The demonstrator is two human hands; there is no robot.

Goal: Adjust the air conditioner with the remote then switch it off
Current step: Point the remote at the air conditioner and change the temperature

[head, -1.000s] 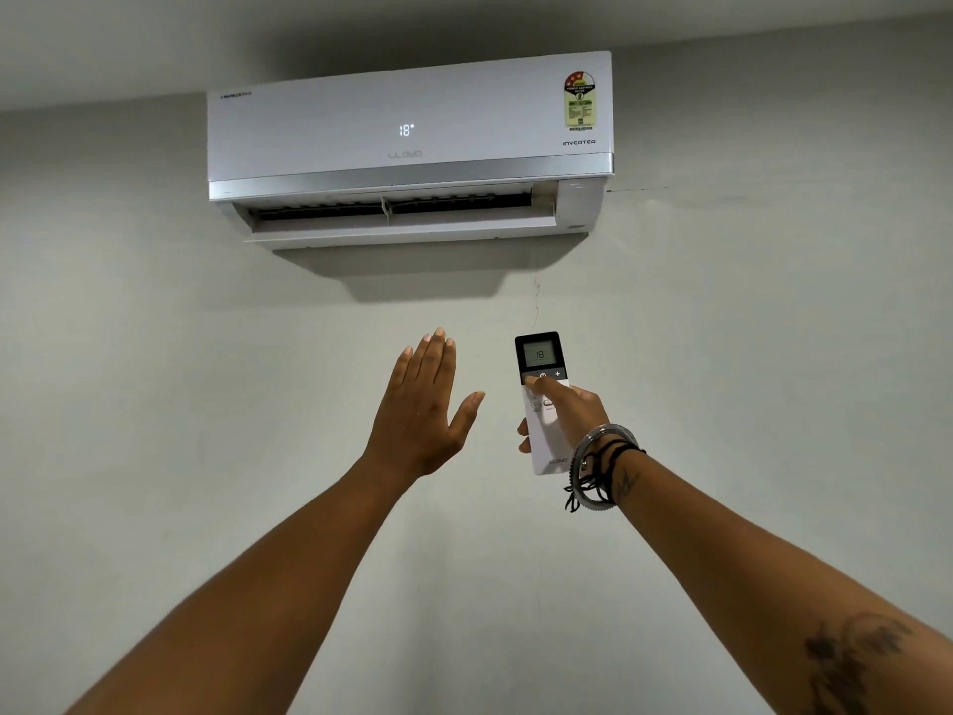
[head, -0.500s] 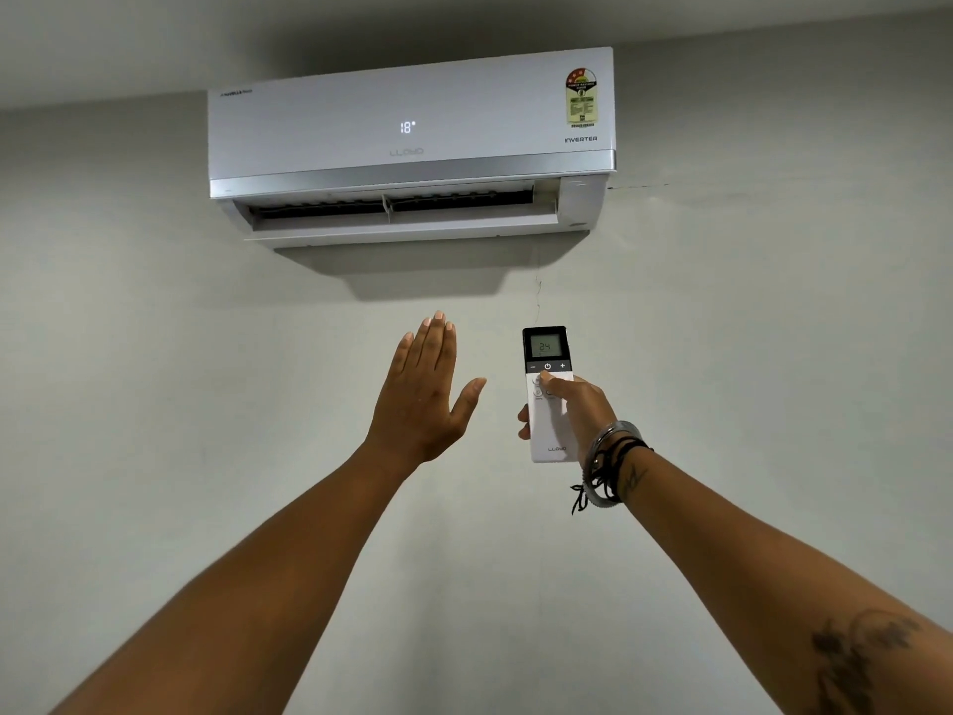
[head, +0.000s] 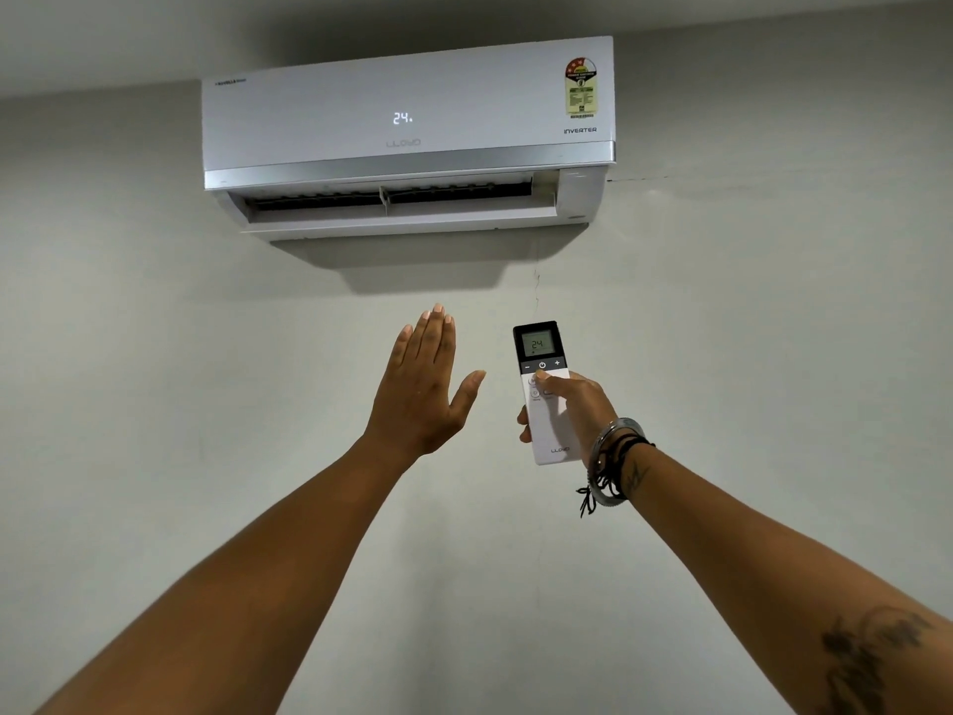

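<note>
Split air conditioner (head: pixel 407 131) is mounted high on the grey wall (head: pixel 773 327), close under the ceiling. White front panel, silver band along its lower edge. Panel display (head: pixel 403 118) reads 24. Brand lettering sits just below the display; "INVERTER" is printed at lower right of the panel. Energy rating sticker (head: pixel 580 87) is at the panel's upper right corner. Louver (head: pixel 402 211) under the silver band stands open, with a dark slot visible behind it.

Right hand (head: pixel 577 405) is raised below and right of the unit, its grip closed around the remote control (head: pixel 545 394). Remote is upright, its top end aimed up toward the air conditioner. Upper section is black with a small screen (head: pixel 537 344) reading 24; below the screen is a row of minus, power and plus keys. Lower body is white with brand lettering near the bottom edge. Thumb (head: pixel 546 376) lies across the front of the remote, its tip just below the power key, at the top of the white section. Fingertips wrap around the remote's left edge.

Bracelets (head: pixel 613 459), metal and dark cord, circle the right wrist. Tattoos mark the right wrist and forearm.

Left hand (head: pixel 425 392) is raised beside the remote, well apart from it, holding nothing. Fingers straight and together, pointing up; thumb spread to the right. Back of the hand faces the camera.
</note>
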